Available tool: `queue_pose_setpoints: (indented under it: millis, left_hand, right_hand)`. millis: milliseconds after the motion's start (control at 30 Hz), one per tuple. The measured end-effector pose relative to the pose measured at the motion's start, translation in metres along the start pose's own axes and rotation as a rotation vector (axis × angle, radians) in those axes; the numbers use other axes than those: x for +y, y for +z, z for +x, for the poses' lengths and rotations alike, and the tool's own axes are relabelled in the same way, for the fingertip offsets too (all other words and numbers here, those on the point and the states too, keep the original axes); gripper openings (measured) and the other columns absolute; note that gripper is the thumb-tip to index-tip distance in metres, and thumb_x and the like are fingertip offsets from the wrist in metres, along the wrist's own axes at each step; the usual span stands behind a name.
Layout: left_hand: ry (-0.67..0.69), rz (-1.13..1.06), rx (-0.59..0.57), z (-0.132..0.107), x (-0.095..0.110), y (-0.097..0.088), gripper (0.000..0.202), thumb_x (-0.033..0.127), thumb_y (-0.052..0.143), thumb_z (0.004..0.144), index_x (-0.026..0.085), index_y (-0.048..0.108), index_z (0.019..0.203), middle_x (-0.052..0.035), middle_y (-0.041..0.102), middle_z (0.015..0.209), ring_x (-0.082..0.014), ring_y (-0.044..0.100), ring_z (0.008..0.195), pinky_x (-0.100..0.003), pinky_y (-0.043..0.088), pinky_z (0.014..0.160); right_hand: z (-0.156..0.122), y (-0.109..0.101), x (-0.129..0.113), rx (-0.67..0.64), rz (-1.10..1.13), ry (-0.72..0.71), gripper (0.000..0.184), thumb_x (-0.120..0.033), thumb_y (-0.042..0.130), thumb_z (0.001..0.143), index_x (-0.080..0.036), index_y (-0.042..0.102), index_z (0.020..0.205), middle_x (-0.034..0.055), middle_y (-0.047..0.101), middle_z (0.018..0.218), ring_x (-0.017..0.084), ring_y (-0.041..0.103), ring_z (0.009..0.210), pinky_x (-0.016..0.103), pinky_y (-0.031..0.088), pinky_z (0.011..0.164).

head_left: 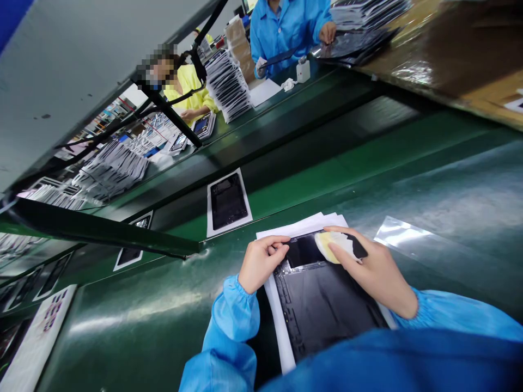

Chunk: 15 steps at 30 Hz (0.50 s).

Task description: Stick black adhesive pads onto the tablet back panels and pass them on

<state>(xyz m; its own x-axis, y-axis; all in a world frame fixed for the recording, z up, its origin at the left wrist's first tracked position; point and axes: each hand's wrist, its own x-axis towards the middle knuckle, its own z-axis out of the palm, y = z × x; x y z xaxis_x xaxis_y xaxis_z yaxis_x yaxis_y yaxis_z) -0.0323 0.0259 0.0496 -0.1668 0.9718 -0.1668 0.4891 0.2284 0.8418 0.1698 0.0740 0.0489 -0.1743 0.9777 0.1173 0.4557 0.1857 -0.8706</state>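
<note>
The right hand (378, 267) is gripping a soft white-and-yellow pad (330, 246) over a flat black rectangular tablet panel (327, 307) lying on white paper sheets (306, 225); the left hand (261, 262), fingers curled closed, is resting at its corner.

A green bench (163, 326) carries white paper (306, 224); right of the paper lies clear film (402, 235).

Along the near edge of the opposite worktop (267, 110), you see a white bottle (303, 72) and, further left, a paper-interleaved stack (229, 87).
</note>
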Motion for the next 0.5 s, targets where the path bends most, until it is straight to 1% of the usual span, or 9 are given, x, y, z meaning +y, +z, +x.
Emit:
queue_pose_setpoints:
  millis: [67,167,300,500]
  left_hand:
    - [-0.003,0.01,-0.007,0.0002,0.0002,-0.0001,0.027,0.025,0.062,0.077,0.014,0.076,0.096,0.0005,0.062,0.066,-0.006,0.047,0.05,-0.018,0.04,0.052]
    - [0.002,0.021,-0.017,0.0003,0.0005,-0.0002,0.028,0.026,0.061,0.077,0.014,0.076,0.097,0.0003,0.062,0.066,-0.0063,0.047,0.051,-0.018,0.04,0.051]
    - [-0.005,0.022,-0.013,0.0004,0.0015,0.0001,0.028,0.026,0.061,0.077,0.014,0.076,0.097,0.0,0.062,0.066,-0.0064,0.047,0.051,-0.018,0.039,0.051]
    - [-0.006,0.04,-0.01,0.0005,0.0035,0.0004,0.026,0.025,0.061,0.077,0.014,0.077,0.096,0.0003,0.063,0.066,-0.0064,0.047,0.051,-0.018,0.04,0.051]
  right_hand:
    - [-0.0002,0.0003,0.0016,-0.03,0.017,0.018,0.029,-0.034,0.048,0.062,-0.03,0.056,0.089,-0.0041,0.067,0.068,0.004,0.032,0.021,0.022,0.032,0.027]
    - [0.0,0.0001,0.0028,-0.038,0.008,0.012,0.028,-0.034,0.048,0.062,-0.03,0.055,0.088,-0.0056,0.065,0.061,0.004,0.028,0.019,0.021,0.03,0.026]
    - [0.0003,0.0005,0.0036,-0.048,0.001,0.006,0.027,-0.034,0.048,0.062,-0.031,0.054,0.088,-0.0055,0.066,0.065,0.004,0.029,0.019,0.021,0.031,0.026]
    - [0.0004,0.0019,0.0038,-0.047,-0.003,0.021,0.027,-0.034,0.047,0.062,-0.03,0.054,0.088,-0.0057,0.065,0.062,0.004,0.027,0.018,0.022,0.03,0.025]
